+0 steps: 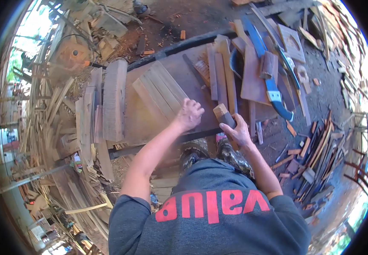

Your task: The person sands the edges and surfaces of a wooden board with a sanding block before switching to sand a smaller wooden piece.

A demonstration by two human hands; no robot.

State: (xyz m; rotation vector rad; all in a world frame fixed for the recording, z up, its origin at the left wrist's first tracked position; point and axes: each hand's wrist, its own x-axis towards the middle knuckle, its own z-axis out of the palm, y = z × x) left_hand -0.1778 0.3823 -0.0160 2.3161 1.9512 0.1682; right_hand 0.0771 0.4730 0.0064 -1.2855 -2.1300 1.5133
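Note:
My left hand [189, 114] is at the near right end of a group of flat wooden boards [160, 87] lying side by side on the brown work surface [137, 129]. Its fingers are curled together, and whatever may be in them is hidden. In my right hand [240, 132] is a short, thick wooden block [224, 115], its pale end tilted up and away from me. The thumb and fingers press on the block's near part, beside the front edge of the surface.
Long wooden strips [218, 76] lie beyond my right hand. A blue-handled saw [274, 93] rests among boards, with a round wooden piece [268, 64] near it. A thick plank [115, 100] is at the left end. Scrap wood [315, 157] covers ground at right.

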